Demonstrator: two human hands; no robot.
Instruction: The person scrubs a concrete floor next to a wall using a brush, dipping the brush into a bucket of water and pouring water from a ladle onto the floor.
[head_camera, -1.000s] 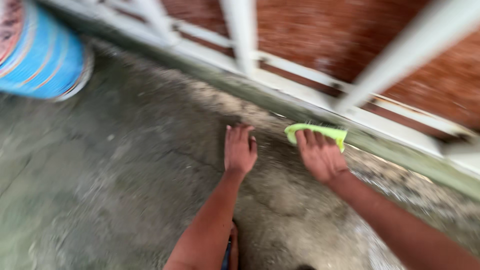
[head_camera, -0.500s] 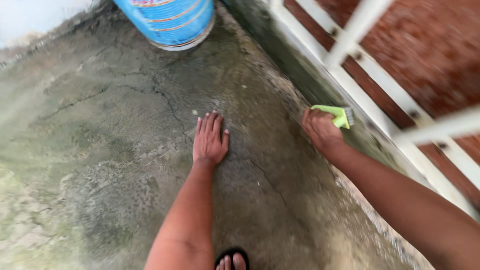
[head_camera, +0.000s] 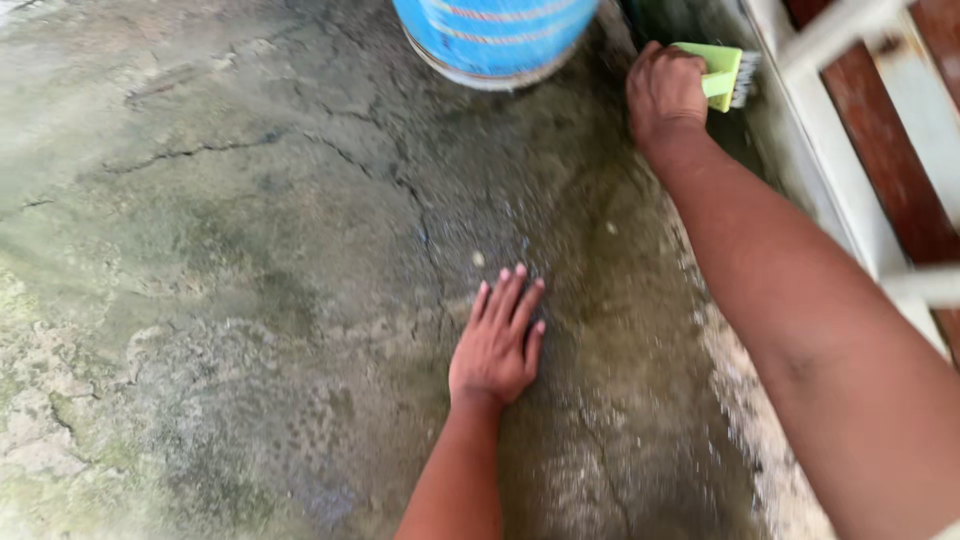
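Head view is showing me leaning low over the wet concrete floor (head_camera: 250, 250), and I am gripping the green brush (head_camera: 712, 70) in my right hand (head_camera: 665, 92), fingers closed tight around its back. My left hand (head_camera: 497, 345) is lying open and flat on the floor, taking my weight. Taking the blue drum (head_camera: 495, 35) as my landmark: the brush is sitting just right of the drum, its bristles pointing toward the white railing (head_camera: 830, 170), while my left hand is resting well below the drum, apart from the brush. I am judging the slick, mossy floor as the main risk, since my propping palm could be sliding out from under me. With the brush working so near the railing and the drum, my knuckles could be scraping against either one.
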